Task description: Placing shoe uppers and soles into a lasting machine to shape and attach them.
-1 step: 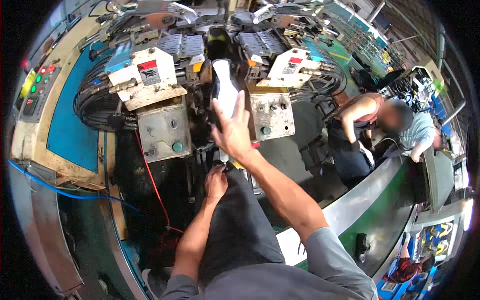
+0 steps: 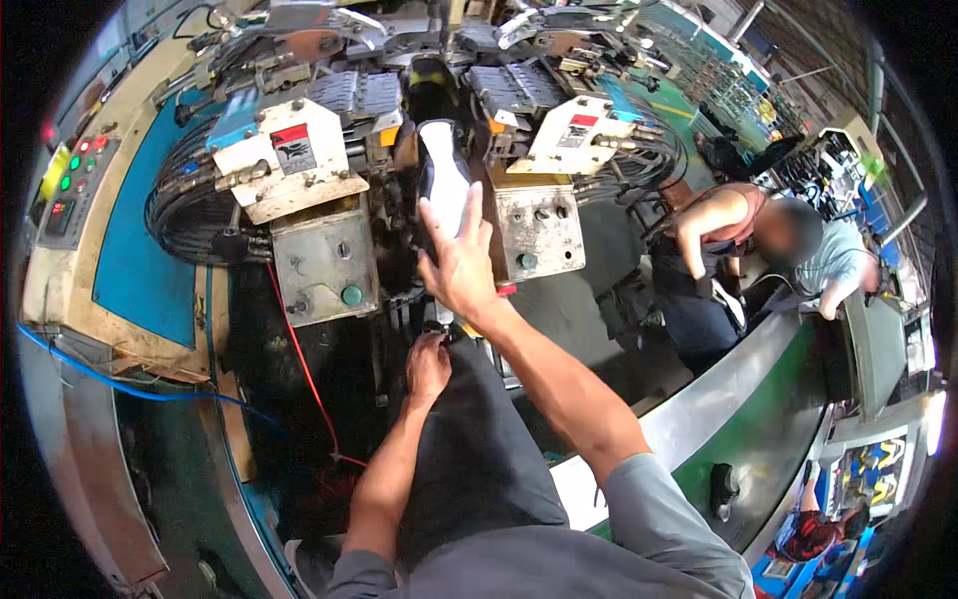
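Note:
A sole-shaped piece, white on its upper face with dark sides point(image 2: 446, 180), lies lengthwise in the middle of the machine, like a shoe turned bottom up. My right hand point(image 2: 462, 272) is open, its fingers spread over the near end of this piece. Below it, my left hand point(image 2: 429, 367) is closed, fingers curled against the machine's lower middle beside a small metal part point(image 2: 436, 327). What the left fingers hold, if anything, is hidden. The palm side of my right hand cannot be seen.
Two metal control boxes point(image 2: 324, 262) point(image 2: 540, 228) flank the piece beneath cream machine heads point(image 2: 289, 150) point(image 2: 574, 137). A button panel point(image 2: 78, 185) stands left, near a red hose point(image 2: 301, 359). People point(image 2: 718, 245) work at right beside a green conveyor belt point(image 2: 733, 424).

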The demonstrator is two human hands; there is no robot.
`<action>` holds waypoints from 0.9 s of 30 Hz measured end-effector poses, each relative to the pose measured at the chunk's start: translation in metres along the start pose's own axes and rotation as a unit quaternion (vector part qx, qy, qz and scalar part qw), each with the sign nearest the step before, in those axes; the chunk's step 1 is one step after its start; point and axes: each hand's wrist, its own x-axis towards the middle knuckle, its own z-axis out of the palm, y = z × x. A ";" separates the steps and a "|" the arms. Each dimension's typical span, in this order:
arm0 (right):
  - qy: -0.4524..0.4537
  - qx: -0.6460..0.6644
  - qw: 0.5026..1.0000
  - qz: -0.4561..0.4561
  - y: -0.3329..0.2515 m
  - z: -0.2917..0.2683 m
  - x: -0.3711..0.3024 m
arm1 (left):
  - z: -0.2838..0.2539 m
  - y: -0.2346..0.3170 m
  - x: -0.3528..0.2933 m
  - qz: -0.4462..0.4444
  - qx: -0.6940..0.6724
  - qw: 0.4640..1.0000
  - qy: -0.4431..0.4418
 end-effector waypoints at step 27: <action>-0.044 -0.074 0.996 0.037 0.034 0.053 0.157 | 0.004 -0.011 0.026 -0.039 0.018 0.998 -0.051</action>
